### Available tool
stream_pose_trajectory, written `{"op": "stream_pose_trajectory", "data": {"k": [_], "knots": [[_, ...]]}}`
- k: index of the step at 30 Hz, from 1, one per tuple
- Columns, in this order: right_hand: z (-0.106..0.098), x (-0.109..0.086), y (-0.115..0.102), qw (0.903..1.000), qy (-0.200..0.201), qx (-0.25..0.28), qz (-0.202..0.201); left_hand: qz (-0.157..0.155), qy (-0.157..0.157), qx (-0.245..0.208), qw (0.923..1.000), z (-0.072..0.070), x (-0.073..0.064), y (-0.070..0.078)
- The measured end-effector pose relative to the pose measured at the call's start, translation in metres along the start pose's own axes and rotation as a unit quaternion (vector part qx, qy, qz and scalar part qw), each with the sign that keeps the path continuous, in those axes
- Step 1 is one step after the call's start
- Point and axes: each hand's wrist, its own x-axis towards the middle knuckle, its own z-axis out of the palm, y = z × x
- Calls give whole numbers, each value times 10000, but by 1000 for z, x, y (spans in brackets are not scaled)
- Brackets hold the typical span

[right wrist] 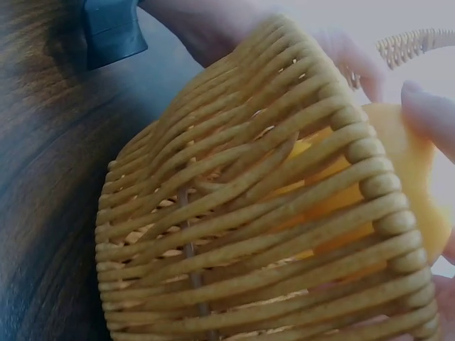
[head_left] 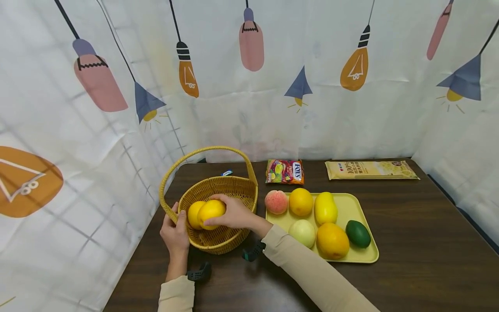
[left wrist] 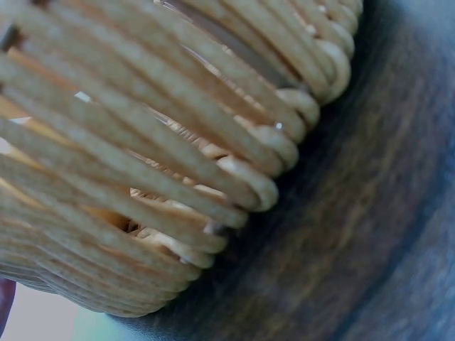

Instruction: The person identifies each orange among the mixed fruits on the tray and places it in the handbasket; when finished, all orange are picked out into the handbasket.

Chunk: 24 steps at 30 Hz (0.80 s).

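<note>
- My right hand (head_left: 234, 212) curls round one yellow fruit (head_left: 211, 212) in the mouth of one wicker basket (head_left: 238, 187), just beside a second fruit (head_left: 193, 215).
- My left hand (head_left: 175, 233) grips the basket's rim.
- One yellow tray (head_left: 352, 204) bears six fruits, one peach (head_left: 277, 202) among them.

Right grip (head_left: 233, 212) pinches; left grip (head_left: 175, 232), partly hidden, seems curled.

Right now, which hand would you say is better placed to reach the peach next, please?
Probably the right hand: it is nearer the peach, though it holds a yellow fruit. The left hand grips the basket on the side away from the peach.
</note>
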Motion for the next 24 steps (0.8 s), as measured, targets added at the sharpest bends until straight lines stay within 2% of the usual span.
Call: {"op": "stream_pose_trajectory", "data": {"k": [10,14,18,24], "knots": [[0,-2,-1,9999,-117,-52,-105,16,36,-21,10000,0,0,0],[-2,-3,0,9986,-471,-183,-162,6,62,4,10000,1,0,-1],[-2,-2,1,9941,-862,-514,-403,34,66,27,10000,1,0,-2],[2,-1,0,9880,-1066,-996,-498,47,50,25,10000,0,1,-3]]}}
